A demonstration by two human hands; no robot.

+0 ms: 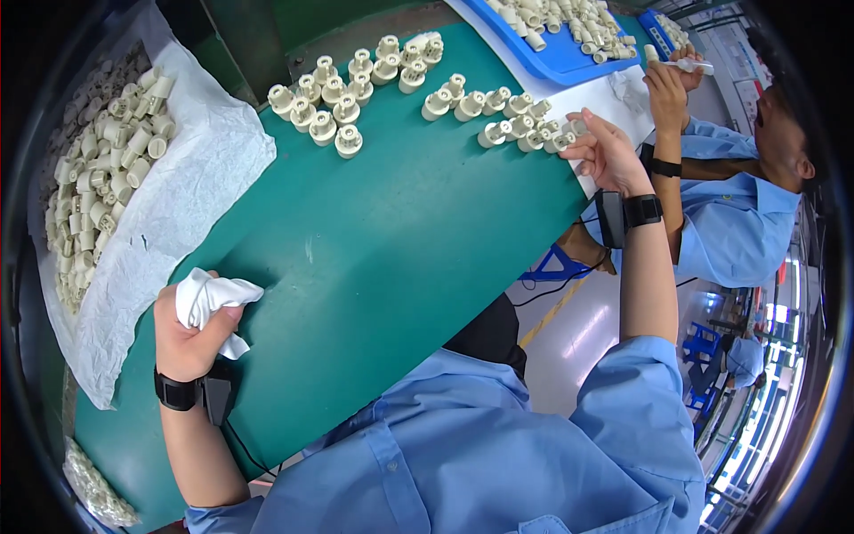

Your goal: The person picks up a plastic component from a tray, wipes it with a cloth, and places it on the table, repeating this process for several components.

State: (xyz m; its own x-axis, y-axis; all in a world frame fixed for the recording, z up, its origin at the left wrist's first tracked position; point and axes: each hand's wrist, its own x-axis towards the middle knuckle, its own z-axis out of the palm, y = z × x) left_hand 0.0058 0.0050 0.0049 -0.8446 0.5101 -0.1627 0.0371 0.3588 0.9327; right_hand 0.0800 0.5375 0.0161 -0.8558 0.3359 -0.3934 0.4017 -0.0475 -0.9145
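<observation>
My left hand (pixel 189 331) is closed around a crumpled white cloth (pixel 213 298), resting over the near left part of the green table. Across the table, my right hand (pixel 614 153) reaches to the right end of a cluster of cream plastic socket-like parts (pixel 525 132). Its thumb and fingers close about one cream plastic part (pixel 576 128) at that end, partly hidden by the fingers. These parts stand upright, with narrow tops on wider round bases. Left of them stands a second group of the same parts (pixel 334 92).
A white sheet (pixel 209 147) at left bears a heap of loose cream parts (pixel 111 169). At the far right a blue tray (pixel 560 69) holds more. Beside it, a co-worker (pixel 738 205) handles a part. A clear bag (pixel 93 485) lies at lower left of the green table (pixel 356 267).
</observation>
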